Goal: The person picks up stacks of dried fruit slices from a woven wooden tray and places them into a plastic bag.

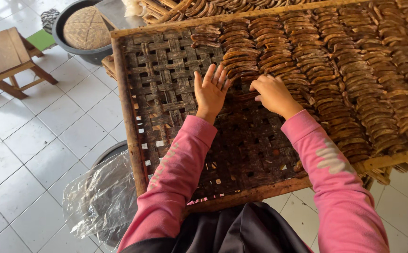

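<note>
Head view looks down on a large woven bamboo tray (166,89) with a wooden frame, its near left corner close to the person's body. Rows of dark brown, curved dried slices (335,70) overlap one another across the far and right parts of the tray, while the left and near parts of the weave lie bare.

Left hand (210,90) rests flat on the bare weave with its fingers spread and released, the fingertips touching the near left end of the slice rows. Right hand (273,95) lies just beside it, toward the tray's right, with fingers curled down onto the slices at the edge of the rows; whether it actually pinches a slice cannot be told. Both arms wear pink sleeves (176,173).

A second tray of slices (222,7) shows beyond the far edge. On the white tiled floor (30,150), a wooden stool (4,58) stands well off the tray's left edge, a dark basin (79,33) holding a round woven lid sits off the far left corner, and a crumpled clear plastic bag (98,197) lies by the near left corner.
</note>
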